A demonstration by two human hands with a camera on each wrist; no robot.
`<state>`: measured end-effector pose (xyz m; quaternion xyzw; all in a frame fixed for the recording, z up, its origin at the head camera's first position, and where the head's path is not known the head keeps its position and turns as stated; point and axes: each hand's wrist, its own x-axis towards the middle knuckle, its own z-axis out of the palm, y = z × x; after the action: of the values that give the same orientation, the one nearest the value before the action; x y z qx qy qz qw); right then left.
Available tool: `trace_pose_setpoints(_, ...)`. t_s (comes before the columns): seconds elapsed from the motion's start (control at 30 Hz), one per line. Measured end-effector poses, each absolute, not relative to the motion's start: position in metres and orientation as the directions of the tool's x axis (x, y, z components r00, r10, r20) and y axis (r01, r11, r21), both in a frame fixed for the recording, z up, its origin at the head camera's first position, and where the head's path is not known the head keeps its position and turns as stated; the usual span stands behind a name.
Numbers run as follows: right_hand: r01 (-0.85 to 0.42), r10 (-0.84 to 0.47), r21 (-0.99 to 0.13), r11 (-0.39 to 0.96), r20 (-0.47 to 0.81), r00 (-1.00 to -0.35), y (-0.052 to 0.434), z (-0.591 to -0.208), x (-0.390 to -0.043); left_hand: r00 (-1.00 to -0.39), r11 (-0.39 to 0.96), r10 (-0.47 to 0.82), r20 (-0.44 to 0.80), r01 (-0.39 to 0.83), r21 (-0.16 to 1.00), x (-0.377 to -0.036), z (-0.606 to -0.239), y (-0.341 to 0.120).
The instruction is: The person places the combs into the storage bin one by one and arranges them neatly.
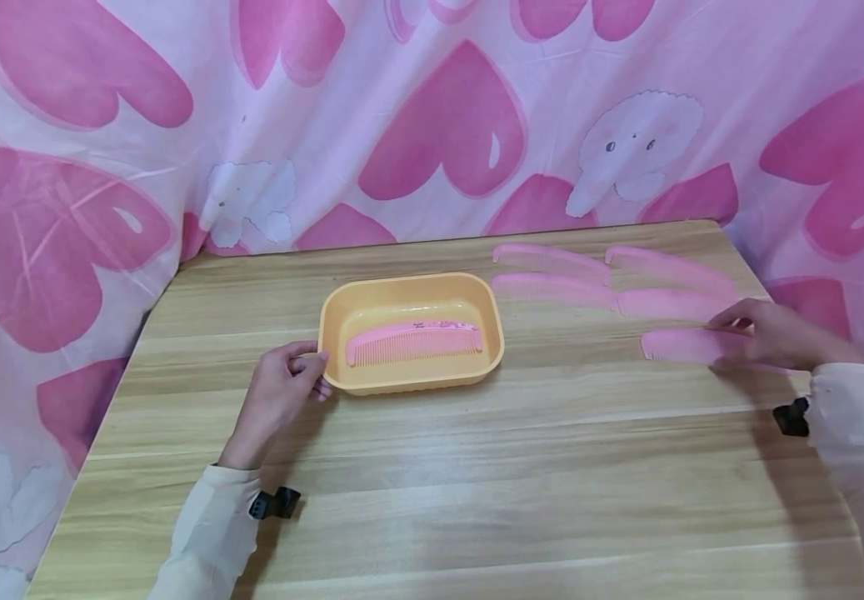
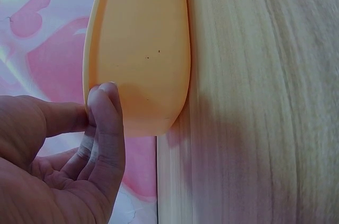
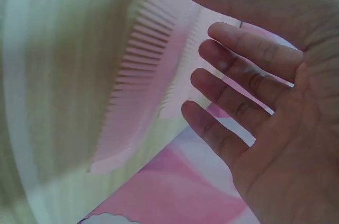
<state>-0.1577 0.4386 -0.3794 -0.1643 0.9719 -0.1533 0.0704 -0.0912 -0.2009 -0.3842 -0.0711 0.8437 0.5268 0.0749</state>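
An orange tray (image 1: 417,379) stands mid-table with one pink comb (image 1: 412,342) lying in it. My left hand (image 1: 317,367) holds the tray's left end, thumb on the rim and fingers curled against the wall. In the left wrist view that hand (image 2: 95,105) pinches the tray's (image 2: 143,49) edge. Several more pink combs (image 1: 551,290) lie in rows on the table at the right. My right hand (image 1: 724,333) hovers over the right end of the nearest comb (image 1: 682,346). Seen from the right wrist, that hand (image 3: 198,17) is spread with straight fingers above a blurred comb (image 3: 148,75).
The wooden table (image 1: 476,483) is bare across its front half. A pink heart-print cloth (image 1: 439,125) hangs close behind and wraps both sides. The combs lie near the table's right edge.
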Motion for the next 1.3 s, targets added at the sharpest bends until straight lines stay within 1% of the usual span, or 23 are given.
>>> trace_pose_setpoints(0.33, -0.263, -0.325, -0.346, 0.901, -0.136, -0.936, 0.445, -0.388, -0.156, -0.978, 0.421, -0.041, -0.207, -0.204, 0.884, -0.091, -0.385, -0.201)
trace_pose_setpoints(0.6, -0.258, -0.320, -0.368, 0.893, -0.117, -0.940, 0.448, -0.393, -0.154, -0.977, 0.420, -0.038, -0.211, -0.207, 0.883, -0.091, -0.384, -0.201)
trace_pose_setpoints(0.8, -0.278, -0.335, -0.366, 0.888, -0.102, -0.937, 0.448, -0.396, -0.156, -0.979, 0.423, -0.030, -0.203, -0.196, 0.885, -0.091, -0.385, -0.202)
trace_pose_setpoints(1.03, -0.236, -0.311, -0.402, 0.885, -0.132, -0.941, 0.443, -0.398, -0.157, -0.976, 0.423, -0.034, -0.215, -0.209, 0.882, -0.092, -0.384, -0.202)
trace_pose_setpoints(1.17, -0.219, -0.297, -0.384, 0.897, -0.154, -0.942, 0.439, -0.398, -0.158, -0.976, 0.429, -0.037, -0.217, -0.211, 0.878, -0.092, -0.384, -0.201)
trace_pose_setpoints(1.3, -0.222, -0.293, -0.365, 0.904, -0.151, -0.944, 0.435, -0.396, -0.159, -0.977, 0.431, -0.036, -0.212, -0.207, 0.878, -0.092, -0.384, -0.201)
